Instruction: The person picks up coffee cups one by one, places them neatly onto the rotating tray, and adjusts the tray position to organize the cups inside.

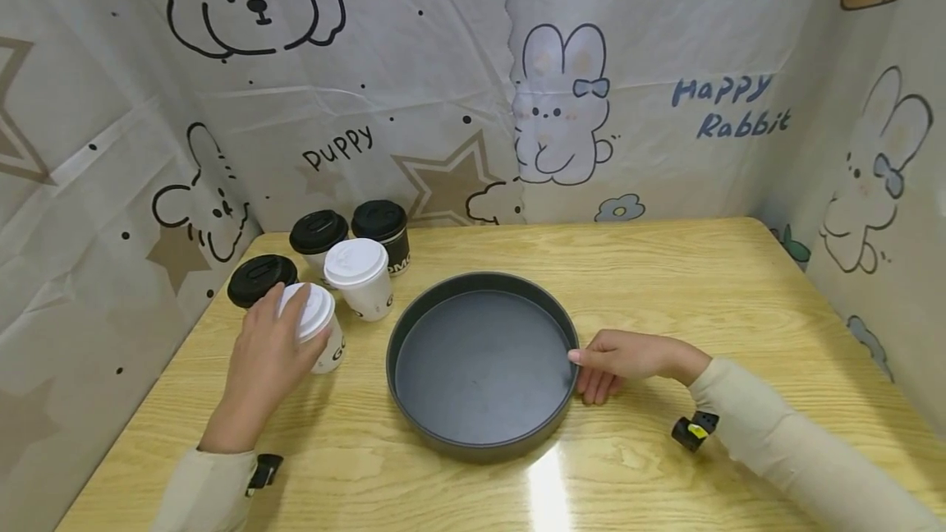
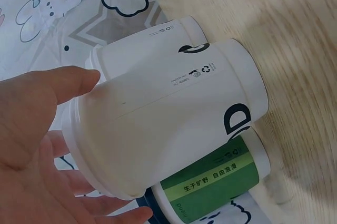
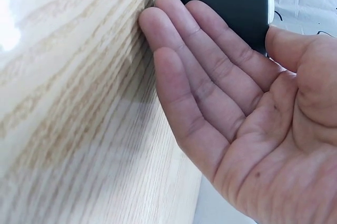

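Note:
My left hand [image 1: 269, 355] grips a white paper cup [image 2: 168, 113] around its white lid [image 1: 316, 310], thumb on one side and fingers on the other. In the left wrist view the cup's black lettering shows near its base. At the centre of the table sits a round dark grey baking pan [image 1: 484, 368]. My right hand [image 1: 617, 360] holds the pan's right rim, its thumb over the edge and its other fingers along the outer wall. In the right wrist view these fingers [image 3: 210, 71] lie low beside the wood, close to the pan's side [image 3: 226, 8].
Behind the held cup stand another white-lidded cup [image 1: 360, 282] and black-lidded cups [image 1: 319, 232] [image 1: 380, 224]. A further black lid [image 1: 262, 279] shows at left; a green cup [image 2: 210, 182] stands close by. Printed cloth [image 1: 443, 89] encloses the wooden table [image 1: 665, 269] at back and sides.

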`<state>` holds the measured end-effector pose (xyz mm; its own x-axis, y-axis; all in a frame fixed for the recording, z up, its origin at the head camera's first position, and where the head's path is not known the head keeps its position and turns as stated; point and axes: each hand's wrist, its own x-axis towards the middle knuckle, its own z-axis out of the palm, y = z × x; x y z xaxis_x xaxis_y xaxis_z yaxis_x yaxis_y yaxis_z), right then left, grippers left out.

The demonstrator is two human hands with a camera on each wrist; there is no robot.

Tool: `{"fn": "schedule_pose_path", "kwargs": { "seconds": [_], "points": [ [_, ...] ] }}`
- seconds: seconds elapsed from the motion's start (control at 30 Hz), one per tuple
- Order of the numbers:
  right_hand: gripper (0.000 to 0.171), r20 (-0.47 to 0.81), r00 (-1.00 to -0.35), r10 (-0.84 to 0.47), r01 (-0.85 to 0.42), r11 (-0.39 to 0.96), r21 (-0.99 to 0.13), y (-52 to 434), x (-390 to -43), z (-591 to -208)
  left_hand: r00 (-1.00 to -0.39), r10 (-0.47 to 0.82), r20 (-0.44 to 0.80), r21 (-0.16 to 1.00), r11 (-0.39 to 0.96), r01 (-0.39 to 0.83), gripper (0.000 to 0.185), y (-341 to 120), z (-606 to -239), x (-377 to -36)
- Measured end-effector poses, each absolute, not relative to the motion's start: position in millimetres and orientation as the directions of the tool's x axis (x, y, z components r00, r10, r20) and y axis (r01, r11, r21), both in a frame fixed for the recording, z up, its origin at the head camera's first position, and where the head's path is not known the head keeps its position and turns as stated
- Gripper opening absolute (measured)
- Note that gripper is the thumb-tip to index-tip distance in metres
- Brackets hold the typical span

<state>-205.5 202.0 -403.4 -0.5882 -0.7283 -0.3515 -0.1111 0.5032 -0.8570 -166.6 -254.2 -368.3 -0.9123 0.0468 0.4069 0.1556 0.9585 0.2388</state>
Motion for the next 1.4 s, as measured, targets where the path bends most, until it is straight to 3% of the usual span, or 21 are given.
{"fn": "schedule_pose_path", "kwargs": {
  "seconds": [0.43,0.73,1.03,1.4],
  "points": [
    [0.053,-0.357,-0.592,-0.723,-0.084,0.495,-0.865,201.3,-204.9,-404.6,-0.915,0.026,0.402,0.277,0.949,0.149,0.057,-255.3,-368.6,-167.0],
    [0.053,-0.355,-0.594,-0.722,-0.084,0.495,-0.865,200.9,-204.6,-404.5,-0.870,-0.001,0.494,0.310,0.934,0.175,0.054,-247.1,-363.6,-161.7],
    [0.053,-0.363,-0.597,-0.715,-0.072,0.499,-0.864,201.9,-205.0,-403.8,-0.718,0.106,0.688,0.260,0.888,0.380,0.057,-212.9,-338.6,-150.5],
    [0.053,-0.365,-0.597,-0.715,-0.065,0.497,-0.865,201.9,-205.2,-404.5,-0.702,0.260,0.663,0.291,0.774,0.562,0.062,-160.0,-335.6,-134.1]
  ]
}}
